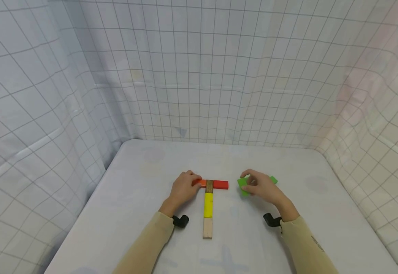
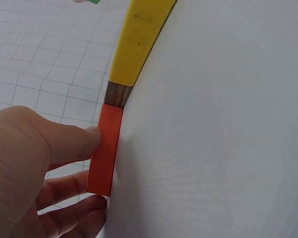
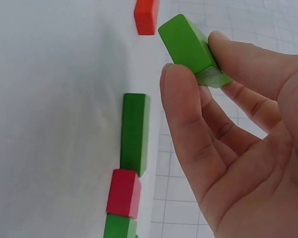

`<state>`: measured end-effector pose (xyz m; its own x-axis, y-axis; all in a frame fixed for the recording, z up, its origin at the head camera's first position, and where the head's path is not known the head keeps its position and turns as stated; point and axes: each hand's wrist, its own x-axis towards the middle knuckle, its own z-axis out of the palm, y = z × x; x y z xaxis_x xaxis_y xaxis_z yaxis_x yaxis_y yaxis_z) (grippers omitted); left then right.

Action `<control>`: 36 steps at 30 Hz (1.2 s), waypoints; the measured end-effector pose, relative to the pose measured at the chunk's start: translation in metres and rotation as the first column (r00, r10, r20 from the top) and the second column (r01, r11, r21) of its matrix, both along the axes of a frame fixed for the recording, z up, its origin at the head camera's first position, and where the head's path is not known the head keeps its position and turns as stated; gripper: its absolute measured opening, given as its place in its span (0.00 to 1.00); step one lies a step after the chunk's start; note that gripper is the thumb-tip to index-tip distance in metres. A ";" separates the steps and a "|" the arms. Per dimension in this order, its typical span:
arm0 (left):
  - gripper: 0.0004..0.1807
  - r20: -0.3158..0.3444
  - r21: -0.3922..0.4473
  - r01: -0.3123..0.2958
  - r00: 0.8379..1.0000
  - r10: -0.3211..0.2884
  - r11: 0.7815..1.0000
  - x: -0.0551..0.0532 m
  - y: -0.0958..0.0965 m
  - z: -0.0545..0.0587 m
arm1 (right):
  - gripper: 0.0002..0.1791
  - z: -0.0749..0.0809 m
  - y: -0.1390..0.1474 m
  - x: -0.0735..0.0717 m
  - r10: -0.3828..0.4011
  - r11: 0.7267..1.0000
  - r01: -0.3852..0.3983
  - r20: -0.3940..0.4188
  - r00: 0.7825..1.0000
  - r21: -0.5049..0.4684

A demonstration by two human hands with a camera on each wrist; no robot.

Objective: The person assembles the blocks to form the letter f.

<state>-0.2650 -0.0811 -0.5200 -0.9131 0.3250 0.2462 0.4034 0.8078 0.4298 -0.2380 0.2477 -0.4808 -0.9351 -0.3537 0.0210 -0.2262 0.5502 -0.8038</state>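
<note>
My left hand [image 1: 184, 186] pinches an orange block [image 2: 105, 151] between thumb and fingers, low at the table. The orange block butts against a dark brown wooden block [image 1: 209, 186], with a red block [image 1: 221, 185] on its other side. A yellow block [image 1: 208, 205] and a pale wooden block [image 1: 207, 228] run from the brown one toward me, forming a T. My right hand [image 1: 262, 186] pinches a light green block [image 3: 186, 43] between thumb and fingertips, raised above the table. Beneath it lie a dark green block [image 3: 134, 131], a pinkish-red block [image 3: 123, 193] and another green block [image 3: 120, 226] in a row.
The white-covered table [image 1: 144, 163] is enclosed by white grid-patterned cloth [image 1: 199, 76] at the back and both sides. A black wrist mount [image 1: 181, 221] sits below the left hand and another black mount [image 1: 272, 220] below the right.
</note>
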 end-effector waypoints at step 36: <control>0.13 0.018 -0.004 0.000 1.000 0.000 1.000 -0.001 0.001 0.000 | 0.19 0.014 -0.070 -0.045 -0.134 0.963 0.127 -0.014 0.991 -0.238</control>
